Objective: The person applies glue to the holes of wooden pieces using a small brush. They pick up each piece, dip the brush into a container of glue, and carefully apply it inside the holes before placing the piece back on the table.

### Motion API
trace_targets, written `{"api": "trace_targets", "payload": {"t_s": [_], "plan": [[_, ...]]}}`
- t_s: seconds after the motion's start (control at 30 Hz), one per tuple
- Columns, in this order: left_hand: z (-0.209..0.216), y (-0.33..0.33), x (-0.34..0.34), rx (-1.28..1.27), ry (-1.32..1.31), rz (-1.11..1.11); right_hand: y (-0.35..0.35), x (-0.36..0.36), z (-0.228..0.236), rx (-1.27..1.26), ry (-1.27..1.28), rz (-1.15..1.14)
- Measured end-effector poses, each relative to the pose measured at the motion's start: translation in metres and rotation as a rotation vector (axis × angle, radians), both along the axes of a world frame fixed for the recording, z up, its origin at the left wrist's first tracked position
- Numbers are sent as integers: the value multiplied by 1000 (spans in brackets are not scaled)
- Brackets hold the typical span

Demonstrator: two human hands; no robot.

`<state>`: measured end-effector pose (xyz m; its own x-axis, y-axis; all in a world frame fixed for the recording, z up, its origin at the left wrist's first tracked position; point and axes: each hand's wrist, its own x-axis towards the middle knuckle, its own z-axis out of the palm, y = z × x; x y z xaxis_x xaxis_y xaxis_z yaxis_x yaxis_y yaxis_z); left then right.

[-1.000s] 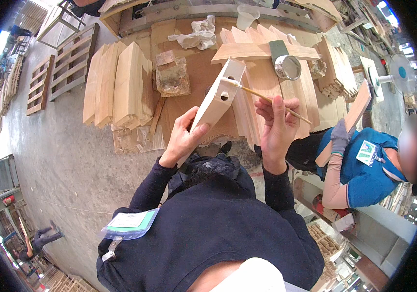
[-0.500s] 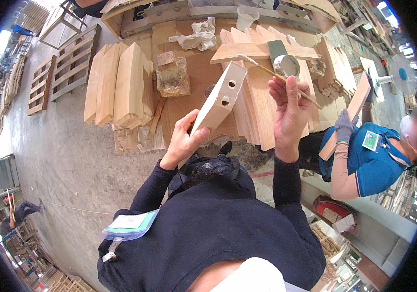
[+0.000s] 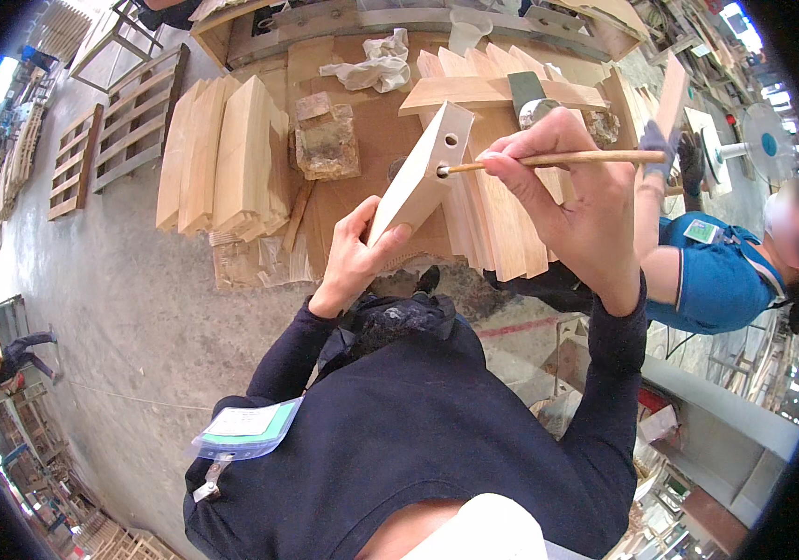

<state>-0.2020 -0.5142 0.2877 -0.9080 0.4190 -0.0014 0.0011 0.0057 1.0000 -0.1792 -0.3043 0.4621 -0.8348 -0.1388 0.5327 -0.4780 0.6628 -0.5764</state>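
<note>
My left hand (image 3: 354, 263) gripped the wood block (image 3: 409, 191) above cardboard (image 3: 329, 207), long axis slanting away rightward. My right hand (image 3: 590, 205) pinched the stick (image 3: 567, 158), tip shifted from far edge (image 3: 460, 110) to nearer hole (image 3: 443, 172).

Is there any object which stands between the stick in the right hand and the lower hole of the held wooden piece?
Nothing visible stands in the way: the tip of the stick in the right hand is at the lower hole of the wooden piece.

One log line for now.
left hand: grips wooden piece | right hand: holds thin stick, tip at lower hole | nearby: boards
</note>
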Motion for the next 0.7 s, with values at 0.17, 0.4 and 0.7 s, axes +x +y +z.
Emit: {"api": "trace_targets", "payload": {"t_s": [0.17, 0.4, 0.7], "plan": [[-2, 4, -7, 33, -35, 37, 2, -16, 13, 0, -130, 9], [-2, -1, -18, 20, 15, 65, -3, -34, 10, -64, -15, 33], [0, -1, -25, 33, -36, 63, 9, -38, 28, -88, -57, 36]]}}
